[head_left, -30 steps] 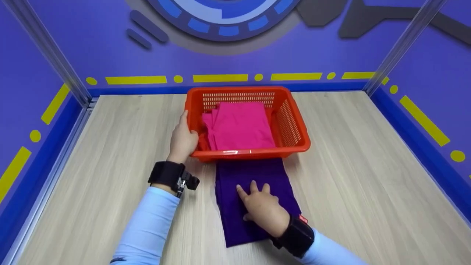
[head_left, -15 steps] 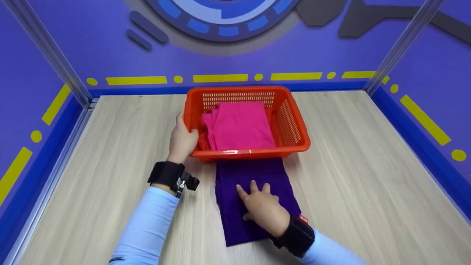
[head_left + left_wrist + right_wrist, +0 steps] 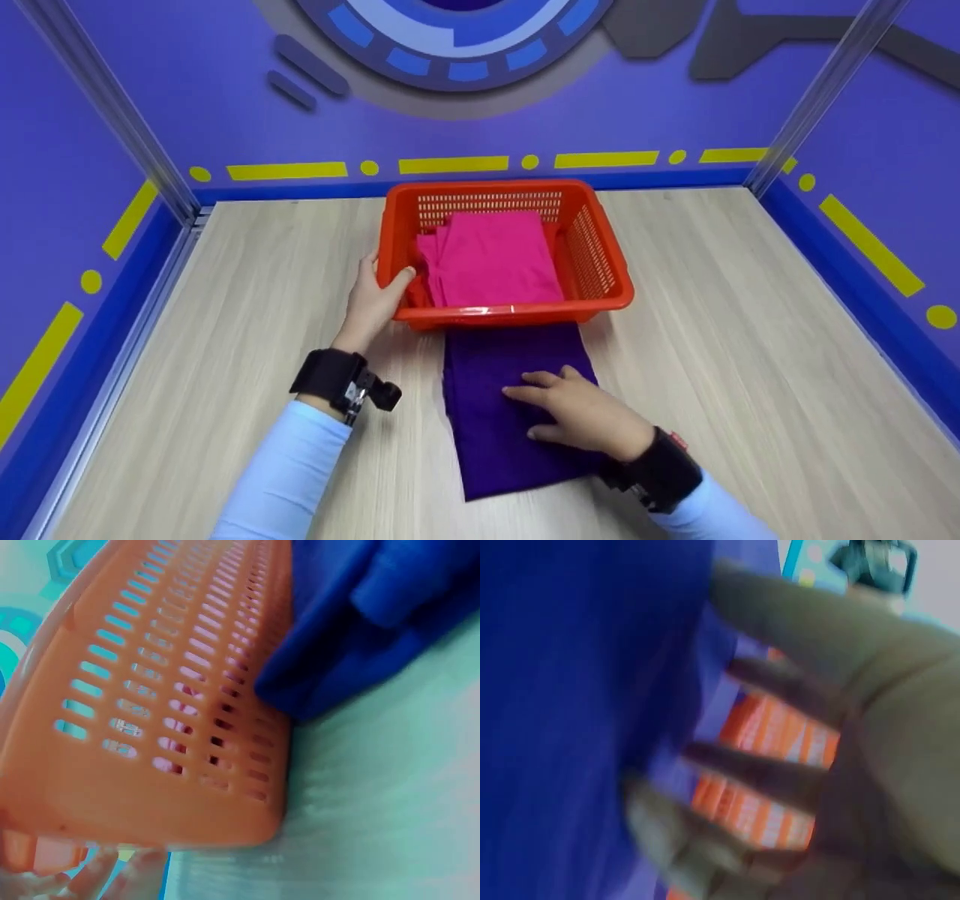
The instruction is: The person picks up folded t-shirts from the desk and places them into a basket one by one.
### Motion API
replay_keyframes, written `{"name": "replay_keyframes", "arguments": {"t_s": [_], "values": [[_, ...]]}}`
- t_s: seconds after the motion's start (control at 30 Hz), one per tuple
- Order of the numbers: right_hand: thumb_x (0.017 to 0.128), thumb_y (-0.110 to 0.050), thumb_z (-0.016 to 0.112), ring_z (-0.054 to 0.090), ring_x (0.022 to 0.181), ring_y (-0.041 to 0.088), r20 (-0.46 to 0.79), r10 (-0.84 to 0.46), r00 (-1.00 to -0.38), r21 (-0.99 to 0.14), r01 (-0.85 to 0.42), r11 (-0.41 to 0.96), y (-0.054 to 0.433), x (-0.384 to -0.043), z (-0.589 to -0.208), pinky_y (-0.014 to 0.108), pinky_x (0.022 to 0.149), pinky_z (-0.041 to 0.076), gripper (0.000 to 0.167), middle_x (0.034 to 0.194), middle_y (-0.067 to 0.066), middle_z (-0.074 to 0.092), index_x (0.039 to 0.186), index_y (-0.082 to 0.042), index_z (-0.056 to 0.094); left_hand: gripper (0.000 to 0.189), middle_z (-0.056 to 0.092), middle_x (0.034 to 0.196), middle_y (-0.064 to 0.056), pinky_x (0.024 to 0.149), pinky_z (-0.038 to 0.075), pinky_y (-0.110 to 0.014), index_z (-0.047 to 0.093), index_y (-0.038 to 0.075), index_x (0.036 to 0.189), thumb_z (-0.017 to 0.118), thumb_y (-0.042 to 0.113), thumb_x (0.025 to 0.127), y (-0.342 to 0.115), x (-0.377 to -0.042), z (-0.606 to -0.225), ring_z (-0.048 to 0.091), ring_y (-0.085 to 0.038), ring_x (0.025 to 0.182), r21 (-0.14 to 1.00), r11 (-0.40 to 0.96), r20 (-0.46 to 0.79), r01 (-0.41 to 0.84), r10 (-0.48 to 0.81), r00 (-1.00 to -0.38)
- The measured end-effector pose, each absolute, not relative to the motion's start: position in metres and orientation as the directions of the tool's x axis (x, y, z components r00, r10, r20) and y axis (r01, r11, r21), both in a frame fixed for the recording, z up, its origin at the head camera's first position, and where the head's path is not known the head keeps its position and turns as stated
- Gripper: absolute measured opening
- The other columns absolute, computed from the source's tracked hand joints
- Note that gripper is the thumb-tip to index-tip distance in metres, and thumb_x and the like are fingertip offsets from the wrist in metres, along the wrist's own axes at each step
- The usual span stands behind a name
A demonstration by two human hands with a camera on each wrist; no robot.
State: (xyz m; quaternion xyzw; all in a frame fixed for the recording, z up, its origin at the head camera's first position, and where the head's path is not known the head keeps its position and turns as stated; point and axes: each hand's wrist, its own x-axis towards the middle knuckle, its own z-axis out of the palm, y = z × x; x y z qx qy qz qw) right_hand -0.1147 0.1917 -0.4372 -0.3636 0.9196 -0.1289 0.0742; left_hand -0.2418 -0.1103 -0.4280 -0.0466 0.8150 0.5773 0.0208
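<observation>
A red plastic basket (image 3: 517, 313) stands at the back of the table, with a folded pink cloth (image 3: 495, 259) inside. My left hand (image 3: 369, 304) grips the basket's left side near the front corner, thumb over the rim and fingers outside. A folded purple cloth (image 3: 491, 442) lies flat in front, its far end meeting the basket's front wall. Over its right part is my right hand (image 3: 581, 412), fingers spread and pointing left. In the right wrist view those fingers are blurred close to the purple cloth (image 3: 562, 720).
Some red fabric (image 3: 418, 291) shows beside the pink cloth in the basket. Blue-purple panels (image 3: 495, 135) with yellow markings stand behind and on both sides of the wooden table (image 3: 735, 337). Each wrist wears a black strap (image 3: 330, 373).
My right hand has turned from pointing forward to pointing left and shifted right over the purple cloth. My left thumb has straightened slightly on the rim; the hand stays on the basket.
</observation>
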Motion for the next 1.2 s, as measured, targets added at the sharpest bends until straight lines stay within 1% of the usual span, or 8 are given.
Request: {"name": "replay_keyframes", "arguments": {"t_s": [0.17,0.33,0.47,0.67,0.77,0.87,1.0,1.2], "values": [[0.095,-0.021,0.072,0.058,0.119,0.031,-0.01,-0.696,-0.717,-0.436,-0.624,0.649,0.228,-0.118,-0.436,0.048,0.101,0.048,0.046,0.129,0.013,0.063,0.139,-0.012,0.063,0.087,0.037,0.156,-0.024,0.103,0.048,-0.046,0.009,0.006,0.162,0.061,0.037,0.1,-0.117,-0.218,-0.43,0.053,-0.034,0.128,0.948,0.306,-0.108,-0.091,0.04,-0.993],[0.093,-0.017,0.073,0.051,0.128,0.041,0.059,-0.568,-0.821,-0.507,-0.514,0.691,0.261,-0.113,-0.442,0.057,0.104,0.043,0.046,0.138,0.021,0.054,0.137,-0.009,0.063,0.084,0.042,0.152,-0.026,0.101,0.049,-0.047,0.013,0.004,0.161,0.066,0.025,0.099,-0.12,-0.189,-0.442,0.051,-0.038,0.132,0.963,0.267,-0.071,-0.039,0.111,-0.991],[0.093,-0.016,0.073,0.056,0.123,0.04,0.046,-0.433,-0.9,-0.664,-0.352,0.66,0.279,-0.107,-0.45,0.054,0.1,0.048,0.053,0.141,0.023,0.05,0.142,-0.005,0.056,0.078,0.043,0.149,-0.028,0.091,0.055,-0.046,0.019,0.004,0.159,0.066,0.02,0.099,-0.117,-0.166,-0.451,0.058,-0.039,0.124,0.975,0.21,-0.111,-0.074,0.168,-0.98],[0.098,-0.014,0.066,0.06,0.118,0.042,-0.132,-0.308,-0.942,-0.935,0.016,0.353,0.284,-0.1,-0.46,0.037,0.081,0.059,0.064,0.143,0.035,0.044,0.153,0.002,0.035,0.078,0.037,0.15,-0.034,0.093,0.056,-0.046,0.011,-0.001,0.16,0.06,0.016,0.101,-0.108,-0.132,-0.455,0.056,-0.044,0.126,0.963,0.104,-0.27,-0.249,0.327,-0.906],[0.1,-0.014,0.063,0.059,0.119,0.036,-0.208,-0.288,-0.935,-0.958,0.134,0.255,0.282,-0.099,-0.464,0.036,0.08,0.06,0.067,0.143,0.036,0.044,0.154,0.005,0.029,0.077,0.035,0.15,-0.037,0.091,0.057,-0.048,0.007,-0.006,0.158,0.055,0.013,0.102,-0.105,-0.12,-0.456,0.054,-0.046,0.127,0.942,0.059,-0.325,-0.33,0.409,-0.853],[0.101,-0.014,0.06,0.061,0.116,0.03,-0.252,-0.287,-0.924,-0.959,0.199,0.202,0.281,-0.098,-0.466,0.037,0.081,0.06,0.069,0.144,0.037,0.042,0.155,0.008,0.023,0.073,0.034,0.151,-0.038,0.09,0.057,-0.048,0.011,-0.01,0.157,0.054,0.015,0.102,-0.099,-0.111,-0.458,0.056,-0.043,0.126,0.923,0.035,-0.359,-0.382,0.435,-0.826],[0.101,-0.014,0.058,0.063,0.111,0.025,-0.294,-0.293,-0.91,-0.954,0.257,0.156,0.277,-0.098,-0.466,0.037,0.082,0.059,0.07,0.145,0.034,0.043,0.155,0.011,0.02,0.07,0.029,0.155,-0.037,0.093,0.056,-0.049,0.016,-0.012,0.155,0.053,0.013,0.101,-0.088,-0.104,-0.464,0.052,-0.043,0.129,0.906,-0.027,-0.372,-0.423,0.431,-0.822],[0.099,-0.013,0.061,0.064,0.109,0.023,-0.329,-0.345,-0.879,-0.943,0.325,0.071,0.261,-0.099,-0.472,0.038,0.089,0.056,0.067,0.13,0.017,0.059,0.151,0.01,0.027,0.075,0.027,0.155,-0.037,0.095,0.055,-0.047,0.014,-0.013,0.155,0.056,0.009,0.097,-0.072,-0.1,-0.469,0.051,-0.042,0.129,0.908,-0.058,-0.359,-0.415,0.404,-0.842]]}}
